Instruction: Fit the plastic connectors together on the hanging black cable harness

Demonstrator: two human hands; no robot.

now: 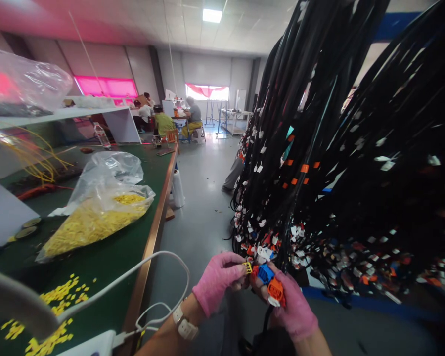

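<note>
My left hand (218, 279), in a pink glove with bare fingertips, pinches a small yellow plastic clip (247, 268). Close beside it, my right hand (294, 306), gloved in pink too, is closed around a cluster of wire connectors. An orange connector (275, 290) and a blue connector (266, 273) face up from this grip, with white and red parts around them. The yellow clip is held just left of the cluster; whether the two touch I cannot tell. Black cable runs down below my right hand.
Thick bundles of black cables (274, 123) with tags hang at the right. Along the left runs a green-topped workbench (122, 267) with a bag of yellow pieces (96, 225), loose yellow pieces (65, 291) and a white cable (133, 273). Seated people (165, 123) are far back.
</note>
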